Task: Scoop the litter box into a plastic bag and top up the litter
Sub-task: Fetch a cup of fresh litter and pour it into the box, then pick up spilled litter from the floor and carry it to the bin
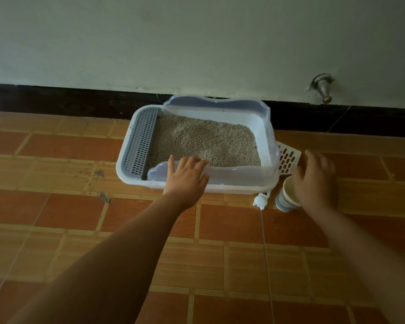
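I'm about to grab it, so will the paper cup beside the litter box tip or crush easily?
Likely crushable: the cup looks like thin paper. Tall and narrow on smooth tile, it may tip if the right hand nudges it.

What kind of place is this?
Probably a room in a home where a cat lives. A litter box sits on a tiled floor against a plain wall, with a scoop beside it and a doorstop nearby.
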`<move>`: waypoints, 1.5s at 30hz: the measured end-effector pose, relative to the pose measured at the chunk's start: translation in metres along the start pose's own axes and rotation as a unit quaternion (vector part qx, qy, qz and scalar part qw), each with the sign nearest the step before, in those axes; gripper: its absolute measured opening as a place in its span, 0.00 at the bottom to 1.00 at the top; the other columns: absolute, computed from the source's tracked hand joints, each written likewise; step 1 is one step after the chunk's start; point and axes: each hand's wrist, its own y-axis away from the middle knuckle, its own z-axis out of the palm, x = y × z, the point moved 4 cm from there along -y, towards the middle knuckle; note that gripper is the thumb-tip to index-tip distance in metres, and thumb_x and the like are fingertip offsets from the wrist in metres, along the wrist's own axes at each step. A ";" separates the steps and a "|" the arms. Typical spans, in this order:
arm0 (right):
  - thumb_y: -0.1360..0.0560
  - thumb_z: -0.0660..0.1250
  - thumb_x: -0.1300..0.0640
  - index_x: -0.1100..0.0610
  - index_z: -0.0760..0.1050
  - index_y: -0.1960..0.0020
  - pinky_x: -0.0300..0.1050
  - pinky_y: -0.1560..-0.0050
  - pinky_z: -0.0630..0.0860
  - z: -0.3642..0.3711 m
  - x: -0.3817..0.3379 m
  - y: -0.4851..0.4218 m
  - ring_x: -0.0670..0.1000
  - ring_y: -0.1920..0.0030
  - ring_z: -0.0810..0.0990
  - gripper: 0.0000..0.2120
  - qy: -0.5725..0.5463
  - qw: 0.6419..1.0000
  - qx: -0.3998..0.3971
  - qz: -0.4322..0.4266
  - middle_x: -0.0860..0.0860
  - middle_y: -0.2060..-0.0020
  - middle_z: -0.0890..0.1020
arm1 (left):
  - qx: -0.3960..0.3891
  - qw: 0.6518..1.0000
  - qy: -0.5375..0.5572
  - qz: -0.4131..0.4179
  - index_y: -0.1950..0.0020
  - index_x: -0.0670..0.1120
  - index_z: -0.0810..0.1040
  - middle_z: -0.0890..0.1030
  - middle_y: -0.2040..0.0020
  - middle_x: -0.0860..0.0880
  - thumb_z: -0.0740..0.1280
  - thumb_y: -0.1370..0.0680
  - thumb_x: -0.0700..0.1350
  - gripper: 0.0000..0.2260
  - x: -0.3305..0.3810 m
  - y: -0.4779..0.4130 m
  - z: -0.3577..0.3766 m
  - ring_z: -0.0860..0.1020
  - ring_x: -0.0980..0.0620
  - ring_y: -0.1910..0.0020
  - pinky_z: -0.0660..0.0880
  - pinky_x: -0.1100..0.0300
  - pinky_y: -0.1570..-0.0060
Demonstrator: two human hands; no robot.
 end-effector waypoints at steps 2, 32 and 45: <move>0.23 0.61 0.60 0.64 0.67 0.32 0.56 0.35 0.67 -0.001 -0.024 -0.002 0.61 0.32 0.65 0.20 0.044 0.995 0.001 -0.093 0.61 0.34 0.71 | 0.015 1.000 0.004 0.001 0.25 0.52 0.59 0.63 0.27 0.51 0.51 0.18 0.51 0.20 -0.007 0.007 -0.004 0.56 0.51 0.26 0.40 0.48 0.27; 0.20 0.54 0.58 0.58 0.68 0.32 0.44 0.51 0.72 0.033 -0.172 0.126 0.50 0.49 0.75 0.17 -0.035 0.916 -0.307 -0.254 0.52 0.49 0.77 | -0.057 0.967 0.047 -0.244 0.39 0.47 0.76 0.77 0.44 0.48 0.53 0.18 0.51 0.16 -0.151 0.205 -0.053 0.76 0.49 0.48 0.77 0.54 0.51; 0.18 0.51 0.52 0.54 0.45 0.24 0.50 0.26 0.48 0.137 -0.127 0.134 0.51 0.24 0.46 0.27 0.090 0.899 -0.406 -0.139 0.49 0.24 0.47 | -0.144 0.967 0.059 -0.201 0.24 0.50 0.56 0.56 0.23 0.50 0.51 0.17 0.52 0.22 -0.187 0.144 0.039 0.55 0.48 0.24 0.61 0.50 0.30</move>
